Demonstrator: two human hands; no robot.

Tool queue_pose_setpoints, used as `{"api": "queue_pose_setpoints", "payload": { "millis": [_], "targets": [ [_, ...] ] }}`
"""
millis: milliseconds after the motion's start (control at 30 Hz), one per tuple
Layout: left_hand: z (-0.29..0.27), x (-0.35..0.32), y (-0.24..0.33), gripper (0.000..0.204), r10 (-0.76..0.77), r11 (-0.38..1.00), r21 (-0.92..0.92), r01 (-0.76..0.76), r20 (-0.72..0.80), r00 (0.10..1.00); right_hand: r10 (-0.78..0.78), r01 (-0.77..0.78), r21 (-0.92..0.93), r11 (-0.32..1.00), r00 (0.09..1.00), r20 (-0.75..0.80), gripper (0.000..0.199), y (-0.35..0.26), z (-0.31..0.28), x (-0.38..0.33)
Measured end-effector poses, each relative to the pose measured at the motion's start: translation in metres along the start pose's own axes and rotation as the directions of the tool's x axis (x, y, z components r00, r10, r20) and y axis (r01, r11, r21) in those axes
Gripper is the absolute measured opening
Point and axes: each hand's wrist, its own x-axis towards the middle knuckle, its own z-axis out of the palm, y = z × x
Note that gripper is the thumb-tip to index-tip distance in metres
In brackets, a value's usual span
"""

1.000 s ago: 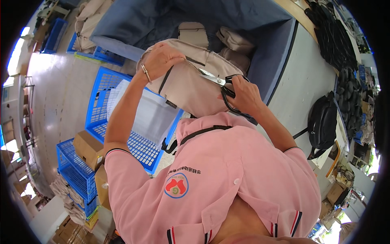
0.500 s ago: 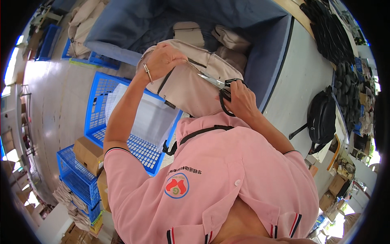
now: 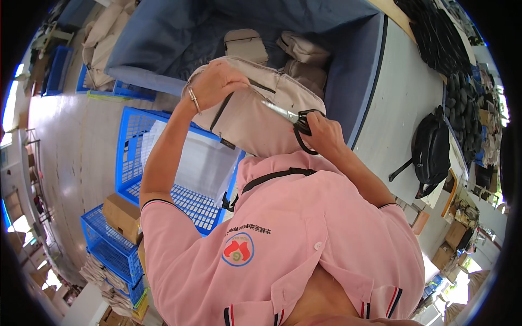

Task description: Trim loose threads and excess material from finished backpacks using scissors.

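A beige bag (image 3: pixel 255 122) with dark zip lines and a small black tag rests against my front, at the near edge of a blue fabric-lined bin. At its upper left my left hand (image 3: pixel 217 84), with a bracelet at the wrist, has its fingers pinched together over the bag's surface; what they hold is too small to make out. On the right side my right hand (image 3: pixel 324 133) grips a pair of scissors (image 3: pixel 283 111) by black handles. The blades lie across the bag and point toward my left hand's fingertips.
Several smaller beige bags (image 3: pixel 246 46) lie inside the blue bin (image 3: pixel 356 81). To the left stands a blue plastic crate (image 3: pixel 128 146) holding white sheeting, with stacked crates and a cardboard box (image 3: pixel 122 217) below it. A black backpack (image 3: pixel 431 152) lies at the right.
The scissors have shifted slightly lower and left, with the right hand around them. The left hand stays pinched at nearly the same spot on the bag. The whole view has shifted a little.
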Motion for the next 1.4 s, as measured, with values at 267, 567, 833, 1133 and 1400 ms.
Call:
{"api": "queue_pose_setpoints", "payload": {
  "millis": [267, 567, 833, 1133, 1400],
  "targets": [
    [0.002, -0.006, -0.093, 0.025, -0.402, 0.827, -0.493, 0.27, -0.184, 0.897, -0.16, 0.165, 0.194, 0.967, 0.986, -0.04, 0.028, -0.004, -0.009, 0.0],
    [-0.042, -0.084, 0.003, 0.022, -0.591, 0.769, -0.366, 0.524, -0.094, 0.801, -0.319, 0.33, 0.214, 0.919, 0.944, -0.085, 0.039, 0.014, -0.031, -0.016],
    [-0.072, -0.137, 0.148, 0.006, -0.661, 0.743, -0.474, 0.472, -0.631, 0.407, 0.273, -0.197, 0.388, 0.9, 0.95, -0.153, 0.042, 0.026, -0.035, -0.017],
    [0.203, -0.033, 0.164, 0.008, -0.609, 0.768, -0.566, 0.3, -0.499, 0.616, 0.492, -0.497, 0.649, 0.576, 0.845, 0.21, 0.05, 0.02, -0.006, -0.042],
    [0.24, -0.014, 0.164, 0.011, -0.556, 0.724, -0.647, 0.24, -0.342, 0.758, 0.569, -0.673, 0.298, 0.678, 0.736, 0.368, 0.067, 0.024, 0.0, -0.063]
  ]
}}
